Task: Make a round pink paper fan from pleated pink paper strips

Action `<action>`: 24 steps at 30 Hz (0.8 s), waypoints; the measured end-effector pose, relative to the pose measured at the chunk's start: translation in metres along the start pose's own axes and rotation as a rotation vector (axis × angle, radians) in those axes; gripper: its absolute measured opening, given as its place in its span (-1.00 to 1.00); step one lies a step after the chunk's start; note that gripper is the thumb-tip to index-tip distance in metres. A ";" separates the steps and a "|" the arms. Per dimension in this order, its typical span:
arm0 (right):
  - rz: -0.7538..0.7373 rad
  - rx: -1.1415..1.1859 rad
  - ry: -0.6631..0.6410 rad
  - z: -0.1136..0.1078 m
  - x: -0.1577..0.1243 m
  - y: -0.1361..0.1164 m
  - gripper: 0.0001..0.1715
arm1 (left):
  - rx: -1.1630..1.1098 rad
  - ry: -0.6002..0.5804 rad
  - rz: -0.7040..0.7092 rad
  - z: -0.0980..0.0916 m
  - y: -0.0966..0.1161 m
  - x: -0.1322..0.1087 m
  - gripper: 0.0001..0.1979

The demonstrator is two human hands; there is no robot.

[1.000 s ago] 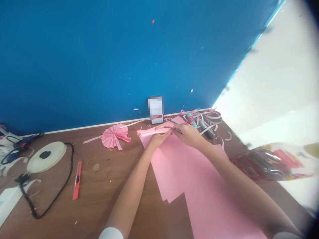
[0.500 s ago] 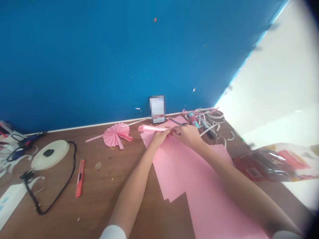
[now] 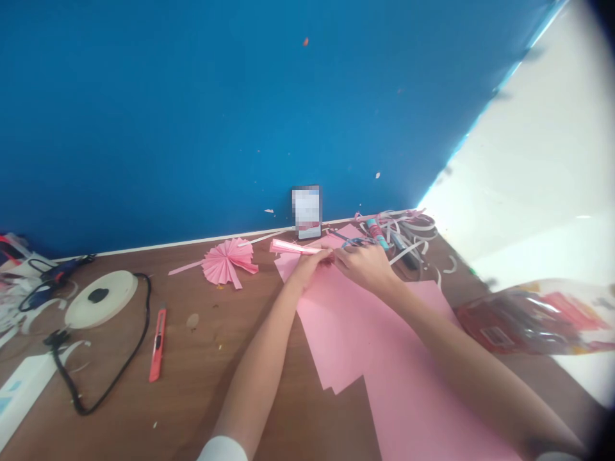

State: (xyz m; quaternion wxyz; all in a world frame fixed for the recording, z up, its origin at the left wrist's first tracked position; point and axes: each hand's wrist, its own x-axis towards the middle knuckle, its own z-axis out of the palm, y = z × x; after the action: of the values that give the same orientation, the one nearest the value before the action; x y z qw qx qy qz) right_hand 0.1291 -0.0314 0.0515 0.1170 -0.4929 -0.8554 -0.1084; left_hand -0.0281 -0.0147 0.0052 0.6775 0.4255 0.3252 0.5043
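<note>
Between my hands is a narrow, pleated strip of pink paper (image 3: 291, 247), its folded end sticking out to the left. My left hand (image 3: 311, 267) is closed round its middle part. Close against it, my right hand (image 3: 362, 261) has its fingers bent and pressed at the strip's right end, which they hide. Under both hands lie large pink paper sheets (image 3: 346, 333). Just behind my right hand a pair of scissors (image 3: 353, 241) rests on the paper, partly covered. Left of my hands lies a pleated pink paper rosette (image 3: 228, 261) with loose strips.
A phone (image 3: 307, 211) leans on the blue wall. Paper scraps (image 3: 408, 224) and a glue stick (image 3: 377, 233) lie at the back right. To the left are a red cutter (image 3: 157, 346), a round cream object (image 3: 100, 299) and a black cable (image 3: 129, 365). A plastic bag (image 3: 528, 323) sits right.
The whole view has shifted slightly. My right hand's fingers have moved a little at the strip's right end, while my left hand keeps its hold.
</note>
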 end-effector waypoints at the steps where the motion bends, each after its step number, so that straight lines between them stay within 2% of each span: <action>1: -0.015 -0.001 -0.002 0.001 0.000 0.001 -0.60 | -0.017 -0.005 -0.008 0.000 0.000 0.000 -0.85; 11: -0.092 -0.010 -0.021 -0.002 -0.002 0.004 -0.67 | -0.109 -0.068 -0.030 -0.001 0.003 0.000 -0.86; 24: -0.104 -0.037 0.024 -0.002 -0.004 0.002 -0.70 | -0.092 -0.072 -0.015 0.003 0.004 -0.001 -0.84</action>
State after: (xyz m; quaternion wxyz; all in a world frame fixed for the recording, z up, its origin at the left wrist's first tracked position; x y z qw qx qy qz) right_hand 0.1328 -0.0341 0.0527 0.1122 -0.4486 -0.8762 -0.1361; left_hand -0.0275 -0.0156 0.0096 0.7113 0.4094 0.2803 0.4979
